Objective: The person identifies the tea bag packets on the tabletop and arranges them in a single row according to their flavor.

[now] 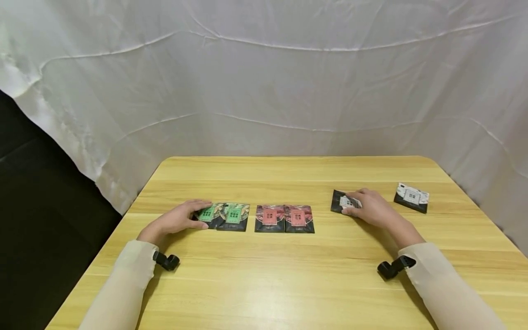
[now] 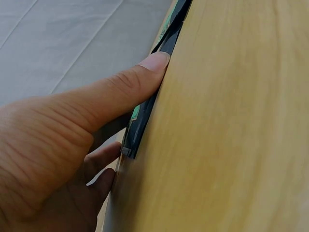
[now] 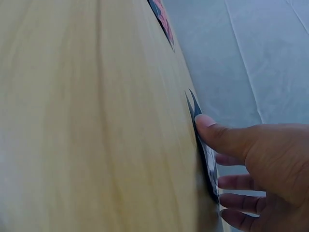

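Two flat black sachets with green labels lie overlapping on the table's left side. My left hand point(image 1: 180, 219) holds the outer green-label sachet point(image 1: 207, 215), thumb along its near edge and fingers at its far side. The other green-label sachet point(image 1: 233, 216) overlaps it on the right. To the right, my right hand point(image 1: 373, 208) grips a black-and-white sachet point(image 1: 340, 201) between thumb and fingers, covering its right part. In the right wrist view this sachet point(image 3: 206, 154) looks slightly tilted above the wood. Another black-and-white sachet point(image 1: 411, 197) lies beyond that hand.
Two red-label sachets, a left one point(image 1: 270, 218) and a right one point(image 1: 299, 218), lie side by side mid-table. The wooden table point(image 1: 264, 275) ends at a pale hanging cloth point(image 1: 264, 101) behind. A black surface point(image 1: 37, 220) is at the left.
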